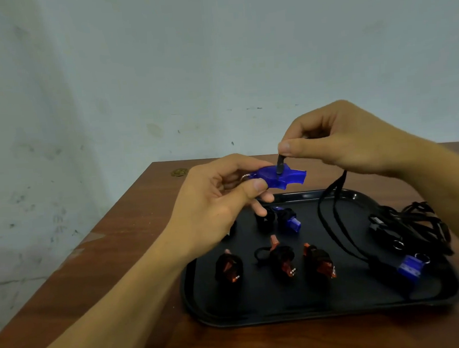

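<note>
My left hand (pixel 219 201) grips a blue plastic whistle (pixel 291 176) above a black tray (pixel 259 307), thumb and fingers pinching its rear end by a small metal ring. My right hand (pixel 337 141) pinches the end of a black cord (pixel 280 165) and holds it against the top of the whistle. The rest of the cord (pixel 332 221) hangs down from my right hand onto the tray.
On the tray lie three orange whistles wrapped in black cord (pixel 318 261), a wrapped blue whistle (pixel 288 218), another blue whistle (pixel 410 265) and a tangle of black cords (pixel 416 223). The tray sits on a brown wooden table (pixel 107 264) against a pale wall.
</note>
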### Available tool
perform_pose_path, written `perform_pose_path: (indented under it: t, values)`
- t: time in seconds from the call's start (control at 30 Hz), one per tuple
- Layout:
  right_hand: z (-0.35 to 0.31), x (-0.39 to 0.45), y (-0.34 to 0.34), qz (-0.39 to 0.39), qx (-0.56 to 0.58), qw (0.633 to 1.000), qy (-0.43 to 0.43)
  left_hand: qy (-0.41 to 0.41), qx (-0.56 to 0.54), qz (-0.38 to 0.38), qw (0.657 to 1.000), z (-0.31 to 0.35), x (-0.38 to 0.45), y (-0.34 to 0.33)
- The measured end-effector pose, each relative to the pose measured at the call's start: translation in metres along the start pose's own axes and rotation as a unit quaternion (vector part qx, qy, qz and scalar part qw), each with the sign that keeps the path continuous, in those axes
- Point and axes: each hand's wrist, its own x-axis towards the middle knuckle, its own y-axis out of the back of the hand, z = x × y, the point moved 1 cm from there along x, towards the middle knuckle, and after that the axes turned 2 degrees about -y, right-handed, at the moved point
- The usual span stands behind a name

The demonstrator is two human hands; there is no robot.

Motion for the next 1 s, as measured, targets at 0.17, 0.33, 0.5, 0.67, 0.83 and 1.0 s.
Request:
perform_pose_path:
  t: [0.17,0.33,0.5,0.67,0.83,1.0]
  values:
    - [0.022,0.001,-0.028,0.007,0.163,0.986,-0.036,0.004,-0.061,0.008,0.998,0.003,0.0,-0.001]
    - [0.032,0.002,-0.051,0.03,0.259,0.964,-0.06,0.024,-0.112,0.054,0.992,0.0,0.0,-0.006]
    - [0.036,0.0,-0.074,0.079,0.264,0.959,-0.068,0.046,-0.117,0.135,0.983,-0.004,0.003,-0.01]
    - [0.037,-0.003,-0.086,0.12,0.16,0.98,-0.007,0.063,-0.044,0.177,0.981,-0.011,0.003,-0.007]
    - [0.036,-0.012,-0.087,0.111,0.046,0.992,0.028,0.072,0.029,0.186,0.98,-0.014,0.003,-0.004]
    - [0.021,-0.021,-0.069,0.091,-0.086,0.99,0.057,0.073,0.142,0.178,0.971,-0.019,0.001,0.002]
